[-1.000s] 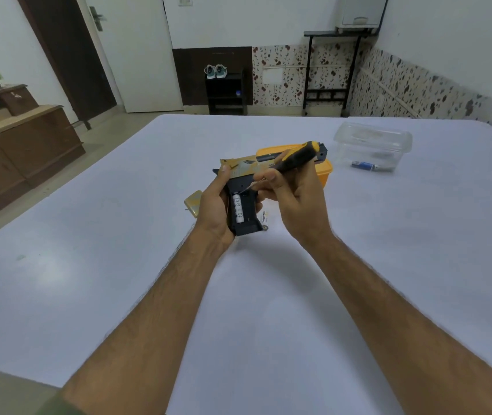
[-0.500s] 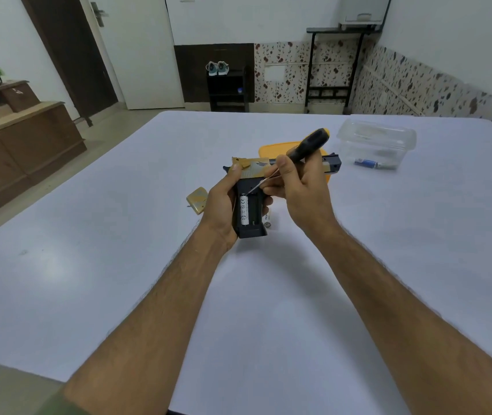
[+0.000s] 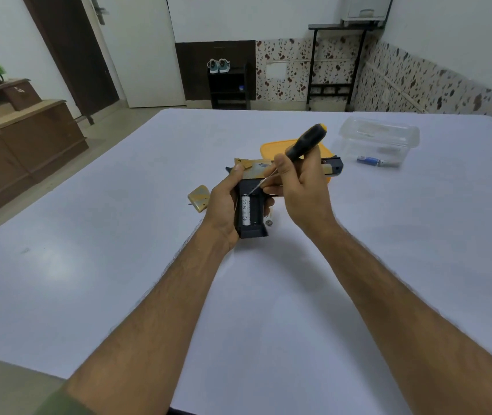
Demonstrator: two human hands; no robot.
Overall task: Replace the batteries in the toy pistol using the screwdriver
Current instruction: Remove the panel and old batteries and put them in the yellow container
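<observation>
Left hand (image 3: 224, 211) grips one toy pistol (image 3: 253, 202); right hand (image 3: 301, 190) grips one screwdriver (image 3: 301, 145).

The room is evenly and softly lit from above. A pale sheen of glare sits on the white table (image 3: 59, 265) toward eight o'clock. Faint, soft-edged shadows lie under both forearms. The centre is reasonably sharp; toward the edges things smear, and the wide lens bows the walls and the door (image 3: 137, 49) at eleven o'clock outward.
</observation>
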